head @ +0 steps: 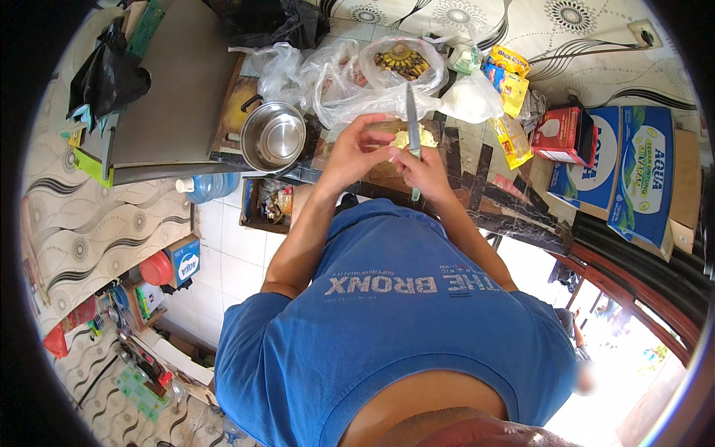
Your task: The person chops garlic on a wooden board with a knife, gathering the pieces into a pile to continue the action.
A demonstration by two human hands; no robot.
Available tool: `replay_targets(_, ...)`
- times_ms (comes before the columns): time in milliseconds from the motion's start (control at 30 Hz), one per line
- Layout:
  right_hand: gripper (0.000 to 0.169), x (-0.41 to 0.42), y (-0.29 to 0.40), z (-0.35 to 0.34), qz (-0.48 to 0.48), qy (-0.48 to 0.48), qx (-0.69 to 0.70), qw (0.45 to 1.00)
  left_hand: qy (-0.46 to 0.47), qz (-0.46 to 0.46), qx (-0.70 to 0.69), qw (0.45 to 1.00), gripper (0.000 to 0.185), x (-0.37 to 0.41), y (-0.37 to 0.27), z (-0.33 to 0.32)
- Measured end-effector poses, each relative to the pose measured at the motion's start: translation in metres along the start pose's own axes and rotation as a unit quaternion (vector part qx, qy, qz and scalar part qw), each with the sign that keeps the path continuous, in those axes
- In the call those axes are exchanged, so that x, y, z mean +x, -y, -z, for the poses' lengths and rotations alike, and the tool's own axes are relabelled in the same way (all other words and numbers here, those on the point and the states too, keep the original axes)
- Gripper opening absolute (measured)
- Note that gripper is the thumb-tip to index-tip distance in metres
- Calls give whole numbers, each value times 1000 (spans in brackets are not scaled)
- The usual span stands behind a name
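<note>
My right hand (423, 169) grips a kitchen knife (413, 120) by its pale green handle, the blade pointing up and away from me. Close beside it is my left hand (360, 150), its upper fingers spread and its thumb tip near the right fingers; whether a small piece is pinched there is hidden. Both hands are over a wooden cutting board (382, 177). A heap of pale yellow chopped food (427, 138) lies on the board, partly behind the knife and fingers.
Behind the board, clear plastic bags (346, 106) surround a bunch of spotted bananas (401, 60). A steel pot (273, 137) stands left. To the right are a white bag (472, 98), yellow food packets (511, 139), a red box (561, 134) and blue cartons (642, 173). A person (581, 341) is outside.
</note>
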State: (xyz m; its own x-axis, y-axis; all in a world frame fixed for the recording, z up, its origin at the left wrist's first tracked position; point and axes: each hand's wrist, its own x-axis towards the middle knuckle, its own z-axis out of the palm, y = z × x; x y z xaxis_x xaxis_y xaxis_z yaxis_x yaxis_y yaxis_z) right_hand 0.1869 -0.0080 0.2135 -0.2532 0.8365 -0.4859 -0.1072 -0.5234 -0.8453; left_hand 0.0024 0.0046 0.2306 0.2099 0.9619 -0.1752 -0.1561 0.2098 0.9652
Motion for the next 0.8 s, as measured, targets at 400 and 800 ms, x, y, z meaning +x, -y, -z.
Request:
replay_targets(400, 26, -10, -6, -7, 112, 33, -208, 971, -97, -26, -60, 993, 54, 21, -21, -7)
replay_targets(800, 24, -10, -23, 14, 99, 53, -217, 970, -211, -145, 1, 967, 54, 24, -31, 44)
